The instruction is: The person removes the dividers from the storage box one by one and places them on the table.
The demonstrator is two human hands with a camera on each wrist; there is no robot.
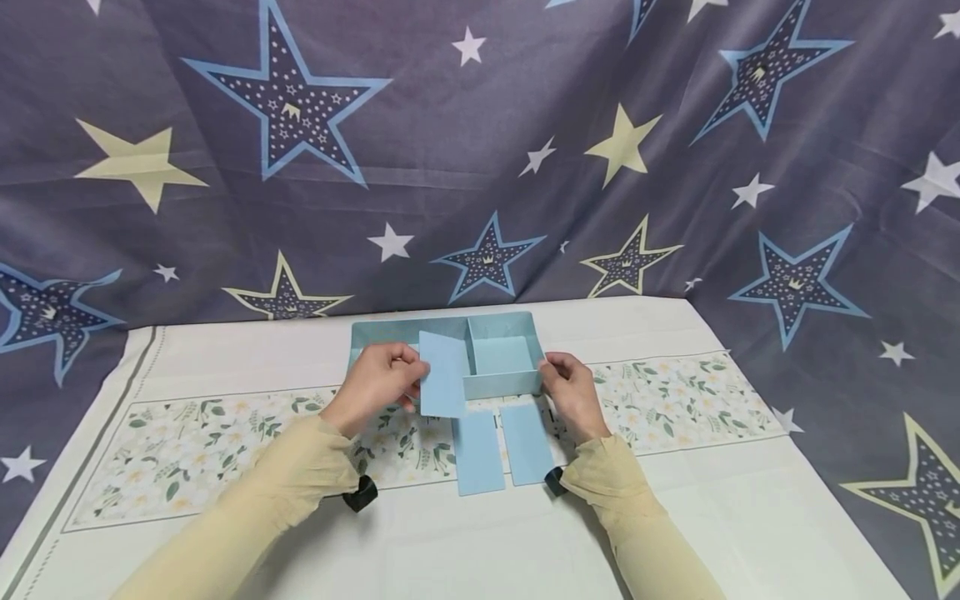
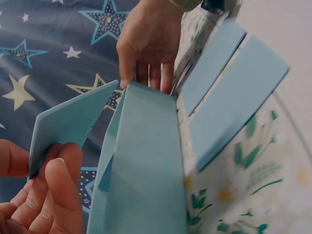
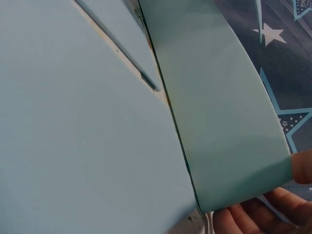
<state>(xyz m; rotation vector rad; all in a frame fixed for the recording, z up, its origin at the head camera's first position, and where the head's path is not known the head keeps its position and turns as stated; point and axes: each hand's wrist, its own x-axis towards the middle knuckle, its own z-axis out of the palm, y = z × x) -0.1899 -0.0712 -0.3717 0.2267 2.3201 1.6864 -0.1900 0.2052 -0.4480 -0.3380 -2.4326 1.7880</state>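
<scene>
Yellow sleeves, left hand pinching blue panel — right hand gripping divided box at one corner

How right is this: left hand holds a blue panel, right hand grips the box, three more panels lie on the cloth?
Count is wrong: two more panels lie on the cloth, per the head view. The rest stands.

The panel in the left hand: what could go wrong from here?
The left hand pinches the panel near one edge only, so it might tilt or slip.

The right hand holds the box at its right end, so a bump at the other end could swivel it.

Two loose panels lie close in front and might get nudged.
</scene>
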